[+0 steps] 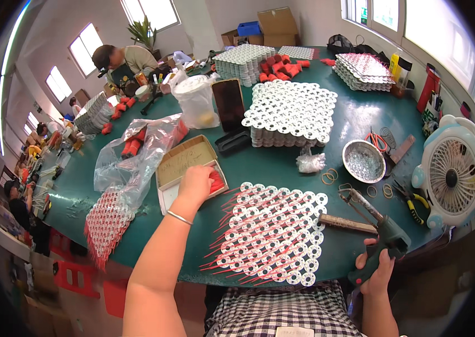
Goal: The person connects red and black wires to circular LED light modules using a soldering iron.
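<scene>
Right hand [378,274] curled round green plastic soldering gun [393,236], table's [192,250] near-right edge; likely rigid, nose-heavy: grip low. Left hand [195,183] at thin red wires [216,181], brown cardboard box [185,158]; fingertips hidden, hold unclear. Wires probably light, springy: pinch ends.

left hand [196,182] reached into cardboard box [170,194] of red wires [216,182], right hand [380,273] gripped green soldering gun [393,236], circuit-board panel [274,237] lay between

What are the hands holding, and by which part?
The right hand holds the green soldering tool by its handle. The left hand is at the red wires in the open box, but I can't tell whether it grips any.
</scene>
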Tool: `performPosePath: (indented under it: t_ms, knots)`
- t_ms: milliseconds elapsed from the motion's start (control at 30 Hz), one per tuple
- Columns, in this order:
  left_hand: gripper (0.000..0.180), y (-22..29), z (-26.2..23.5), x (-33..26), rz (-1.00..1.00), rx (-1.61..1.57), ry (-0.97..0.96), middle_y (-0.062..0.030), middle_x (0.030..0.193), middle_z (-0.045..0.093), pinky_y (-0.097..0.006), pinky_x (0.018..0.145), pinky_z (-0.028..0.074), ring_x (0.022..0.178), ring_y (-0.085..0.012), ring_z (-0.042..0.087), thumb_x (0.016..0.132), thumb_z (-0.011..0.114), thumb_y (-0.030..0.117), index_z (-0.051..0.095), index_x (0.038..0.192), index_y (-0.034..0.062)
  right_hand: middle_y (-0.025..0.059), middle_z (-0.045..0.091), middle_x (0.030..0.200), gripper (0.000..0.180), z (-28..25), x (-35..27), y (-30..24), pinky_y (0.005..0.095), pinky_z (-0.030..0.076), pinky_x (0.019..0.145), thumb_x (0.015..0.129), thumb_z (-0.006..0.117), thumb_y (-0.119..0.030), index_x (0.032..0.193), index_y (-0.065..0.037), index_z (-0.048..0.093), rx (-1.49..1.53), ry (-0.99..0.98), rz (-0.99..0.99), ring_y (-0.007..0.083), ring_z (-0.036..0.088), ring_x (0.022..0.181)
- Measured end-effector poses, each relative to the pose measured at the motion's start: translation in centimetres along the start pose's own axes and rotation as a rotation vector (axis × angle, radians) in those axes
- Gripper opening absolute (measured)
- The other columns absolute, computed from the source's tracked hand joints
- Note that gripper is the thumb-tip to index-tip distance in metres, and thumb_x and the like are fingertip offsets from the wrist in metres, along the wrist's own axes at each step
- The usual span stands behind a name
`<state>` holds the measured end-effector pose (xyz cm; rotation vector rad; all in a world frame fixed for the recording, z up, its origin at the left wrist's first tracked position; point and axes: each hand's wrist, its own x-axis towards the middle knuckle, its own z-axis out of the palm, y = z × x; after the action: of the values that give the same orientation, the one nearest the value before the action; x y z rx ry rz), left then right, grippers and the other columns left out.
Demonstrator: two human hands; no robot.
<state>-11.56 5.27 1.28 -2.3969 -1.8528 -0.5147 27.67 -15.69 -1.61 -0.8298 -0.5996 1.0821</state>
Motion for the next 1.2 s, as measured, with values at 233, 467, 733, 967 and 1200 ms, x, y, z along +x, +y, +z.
performPosePath:
  t_ms: [233,467,733,967,1200]
  knots:
    - [0.011,0.9,0.3,0.0,-0.135,0.041,-0.019,-0.0144,0.088,0.062,-0.041,0.076,0.049,0.084,-0.0322,0.06,0.071,0.067,0.011,0.069,0.081,0.0082,0.0185,0.056,0.104,0.044,-0.1,0.4,0.0,0.031,0.046,0.049,0.09,0.049,-0.025,0.125,-0.001,0.034,-0.019,-0.015,-0.007,0.0194,0.056,0.055]
    - [0.004,1.5,0.6,-0.6,-0.187,0.054,0.093,-0.0123,0.081,0.061,-0.041,0.074,0.047,0.082,-0.0308,0.058,0.071,0.067,0.01,0.066,0.075,0.0086,0.0179,0.057,0.103,0.046,-0.1,0.4,-0.1,0.0307,0.046,0.05,0.089,0.051,-0.026,0.124,0.0,0.036,-0.048,-0.029,-0.008,0.0184,0.056,0.055]
    - [0.008,0.5,1.4,-0.8,-0.091,0.05,0.072,-0.014,0.084,0.062,-0.04,0.076,0.047,0.082,-0.0303,0.059,0.071,0.067,0.01,0.068,0.079,0.0085,0.0177,0.057,0.103,0.045,0.1,0.3,-0.2,0.0305,0.045,0.049,0.089,0.051,-0.026,0.122,0.001,0.038,-0.044,-0.04,-0.023,0.0182,0.056,0.055]
    - [0.006,0.9,1.1,-0.4,-0.105,0.134,0.116,-0.0137,0.08,0.062,-0.04,0.073,0.049,0.078,-0.0301,0.06,0.077,0.062,0.013,0.065,0.078,0.0079,0.0176,0.057,0.104,0.045,-0.1,0.4,-0.2,0.0311,0.045,0.05,0.088,0.051,-0.025,0.122,0.001,0.038,-0.035,-0.038,-0.01,0.0187,0.056,0.054]
    - [0.01,0.3,1.5,0.0,-0.006,0.218,0.084,-0.0145,0.077,0.062,-0.042,0.07,0.049,0.077,-0.0308,0.061,0.082,0.055,0.012,0.063,0.081,0.0073,0.0176,0.057,0.103,0.044,-0.1,0.4,-0.1,0.031,0.045,0.05,0.088,0.051,-0.025,0.122,0.0,0.038,-0.032,-0.039,-0.015,0.0189,0.056,0.054]
